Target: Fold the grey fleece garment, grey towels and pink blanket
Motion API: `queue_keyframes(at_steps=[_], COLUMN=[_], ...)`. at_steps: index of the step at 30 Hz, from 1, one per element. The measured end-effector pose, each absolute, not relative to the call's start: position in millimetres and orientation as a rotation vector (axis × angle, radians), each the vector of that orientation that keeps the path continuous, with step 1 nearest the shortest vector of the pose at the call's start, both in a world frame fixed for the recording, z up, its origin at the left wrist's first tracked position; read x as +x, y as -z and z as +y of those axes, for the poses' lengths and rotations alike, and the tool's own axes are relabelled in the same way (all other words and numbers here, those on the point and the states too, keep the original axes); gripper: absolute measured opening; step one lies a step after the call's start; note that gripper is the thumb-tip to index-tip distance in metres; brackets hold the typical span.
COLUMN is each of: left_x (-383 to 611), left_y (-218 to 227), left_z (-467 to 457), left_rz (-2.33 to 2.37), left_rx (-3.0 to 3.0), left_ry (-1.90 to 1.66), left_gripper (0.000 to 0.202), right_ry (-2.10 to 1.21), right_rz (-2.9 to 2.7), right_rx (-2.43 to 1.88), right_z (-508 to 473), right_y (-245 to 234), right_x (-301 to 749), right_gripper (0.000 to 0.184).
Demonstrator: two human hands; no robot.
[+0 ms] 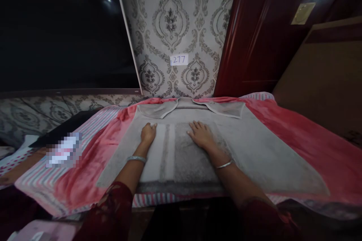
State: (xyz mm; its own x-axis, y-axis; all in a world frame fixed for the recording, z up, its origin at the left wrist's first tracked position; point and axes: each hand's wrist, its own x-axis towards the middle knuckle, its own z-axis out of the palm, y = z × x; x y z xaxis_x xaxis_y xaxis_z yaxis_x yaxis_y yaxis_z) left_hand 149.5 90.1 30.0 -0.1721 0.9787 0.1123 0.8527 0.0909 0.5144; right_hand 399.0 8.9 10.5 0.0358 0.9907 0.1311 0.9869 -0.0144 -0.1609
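Label [179, 59] reads "277"; right hand [201, 134] splayed on cloth [194, 163]; left hand [148, 133] curled, grip unclear.

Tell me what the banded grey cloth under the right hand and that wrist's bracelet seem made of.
Banded grey cloth: probably plush or terry fabric, matte, from its fuzzy, unevenly shaded nap. Bracelet: likely polished metal, given its silvery shine; which metal is unclear.

I'm standing in somebody's home, by the look of it: damask-patterned wallpaper [171, 19] at twelve o'clock, a big dark television screen [65, 34] at ten, glossy red woodwork [258, 26] at one, a plush pink blanket [313, 147] at four.
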Motion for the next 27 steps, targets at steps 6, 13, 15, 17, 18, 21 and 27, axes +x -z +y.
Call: queue_keyframes(at_steps=[6, 13, 15, 17, 18, 21, 27], left_x=[150, 142, 136, 127, 123, 110, 90], left_y=[-29, -32, -35, -39, -41, -41, -30], left_z=[93, 96, 90, 81, 75, 55, 14], left_rz=[2.058, 1.889, 1.782, 1.661, 1.61, 1.445, 1.328], left_rx=[1.797, 1.686, 1.653, 1.616, 1.601, 1.514, 1.42], left_ry=[-0.741, -0.828, -0.842, -0.833, -0.822, -0.807, -0.809], left_gripper=[0.053, 0.056, 0.055, 0.05, 0.048, 0.052, 0.071], right_ry=[-0.054, -0.317, -0.354, -0.373, -0.38, -0.381, -0.248], right_rz=[-1.844, -1.8, -1.761, -1.732, -1.726, -1.725, -1.735], right_rx=[-2.334, -2.133, -2.058, -2.007, -1.988, -1.969, -2.149], right_z=[-33, -70, -77, -83, -85, -90, -107], right_y=[5, 21, 24, 26, 26, 25, 13], right_x=[460, 497, 502, 504, 504, 503, 480], right_gripper=[0.062, 0.068, 0.069, 0.069, 0.069, 0.07, 0.066])
